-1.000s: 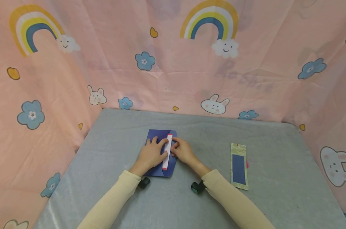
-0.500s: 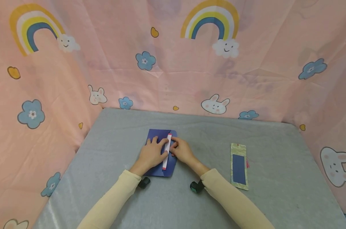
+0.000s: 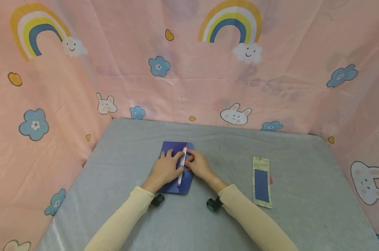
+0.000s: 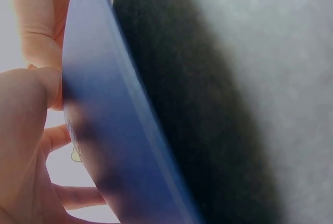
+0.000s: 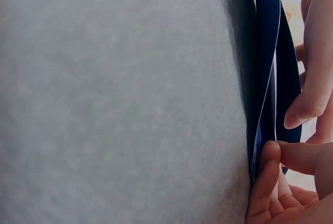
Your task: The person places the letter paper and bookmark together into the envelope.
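On grey cloth tabletop (image 3: pixel 183 223): flat dark-blue card envelope (image 3: pixel 187 181), your L hand (image 3: pixel 165 169) spread across it.
Your R hand (image 3: pixel 200 165) pinches edge of red-tipped white paper strip (image 3: pixel 180 177). Env. prob. light, stiff, creasable; strip flimsy. Hold env. flat, take strip nr. end.

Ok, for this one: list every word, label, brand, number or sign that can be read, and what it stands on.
Readable text: none in any of the three views.
Blue folder and white strip with red ends: no lettering visible.
Green strip with a dark blue panel: a red mark at its top, too small to read.
Pink backdrop: printed pictures; its faint darker marks are too blurred to tell.
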Motion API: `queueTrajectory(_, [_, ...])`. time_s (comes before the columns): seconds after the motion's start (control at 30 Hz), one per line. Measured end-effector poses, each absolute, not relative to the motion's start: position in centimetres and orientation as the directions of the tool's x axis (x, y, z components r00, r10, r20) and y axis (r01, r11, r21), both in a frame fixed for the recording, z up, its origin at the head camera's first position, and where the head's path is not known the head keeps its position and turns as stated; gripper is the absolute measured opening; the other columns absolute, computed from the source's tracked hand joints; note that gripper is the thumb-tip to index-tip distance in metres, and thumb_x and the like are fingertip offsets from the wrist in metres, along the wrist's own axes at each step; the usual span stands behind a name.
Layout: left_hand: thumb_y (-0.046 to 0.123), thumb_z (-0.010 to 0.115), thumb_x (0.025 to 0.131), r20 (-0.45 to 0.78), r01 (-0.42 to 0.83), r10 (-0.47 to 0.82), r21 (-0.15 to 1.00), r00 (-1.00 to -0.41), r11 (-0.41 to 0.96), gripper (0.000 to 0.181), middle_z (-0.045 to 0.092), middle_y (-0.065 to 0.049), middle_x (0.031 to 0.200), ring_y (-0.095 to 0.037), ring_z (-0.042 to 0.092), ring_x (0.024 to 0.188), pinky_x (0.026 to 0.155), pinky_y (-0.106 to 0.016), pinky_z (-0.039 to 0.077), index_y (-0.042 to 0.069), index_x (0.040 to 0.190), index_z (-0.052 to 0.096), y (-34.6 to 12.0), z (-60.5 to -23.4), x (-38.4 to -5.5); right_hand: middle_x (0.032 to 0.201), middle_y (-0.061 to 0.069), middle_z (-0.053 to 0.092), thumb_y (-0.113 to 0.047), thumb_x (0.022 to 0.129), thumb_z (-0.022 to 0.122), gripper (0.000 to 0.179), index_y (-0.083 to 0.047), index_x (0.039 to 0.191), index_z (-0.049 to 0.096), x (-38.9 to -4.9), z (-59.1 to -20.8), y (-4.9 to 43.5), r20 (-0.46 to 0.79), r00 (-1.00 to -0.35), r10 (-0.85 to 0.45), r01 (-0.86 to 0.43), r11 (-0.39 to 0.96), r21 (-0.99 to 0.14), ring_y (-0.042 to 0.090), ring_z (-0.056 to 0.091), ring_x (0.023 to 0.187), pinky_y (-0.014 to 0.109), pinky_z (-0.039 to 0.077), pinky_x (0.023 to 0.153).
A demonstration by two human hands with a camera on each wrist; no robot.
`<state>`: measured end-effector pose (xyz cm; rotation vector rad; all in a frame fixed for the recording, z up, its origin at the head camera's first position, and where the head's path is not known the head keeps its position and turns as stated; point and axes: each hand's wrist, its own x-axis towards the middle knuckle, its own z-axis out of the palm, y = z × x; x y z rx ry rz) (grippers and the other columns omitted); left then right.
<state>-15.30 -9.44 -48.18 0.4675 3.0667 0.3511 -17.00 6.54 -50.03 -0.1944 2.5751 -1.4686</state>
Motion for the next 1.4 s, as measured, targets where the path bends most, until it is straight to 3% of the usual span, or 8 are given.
queueTrajectory(0.6, [0.04, 0.063, 0.086, -0.02, 0.331, 0.346, 0.236, -0.938, 0.913, 0.059, 0.052, -0.025, 0.142, -0.051, 0.054, 0.123, 0.088, -0.061, 0.053, 0.028, 0.142, 0.052, -10.04, -47.81, -15.47, 0.086, 0.013, 0.071, 0.001, 0.089, 0.065, 0.053, 0.001, 0.14, 0.052, -17.33, -50.1, 6.5, -0.09, -0.976, -0.2, -0.02, 0.488, -0.873, 0.006, 0.057, 0.054, 0.024, 0.051, 0.056])
queueTrajectory(1.4, [0.041, 0.063, 0.086, -0.033, 0.355, 0.371, 0.228, -0.928, 0.907, 0.061, 0.05, -0.026, 0.144, -0.055, 0.051, 0.126, 0.089, -0.062, 0.052, 0.029, 0.144, 0.05, -10.36, -47.79, -15.46, 0.084, 0.009, 0.071, -0.005, 0.089, 0.069, 0.055, -0.003, 0.141, 0.053, -17.69, -50.17, 6.2, -0.103, -0.975, -0.198, -0.013, 0.51, -0.86, 0.007, 0.058, 0.054, 0.022, 0.047, 0.055])
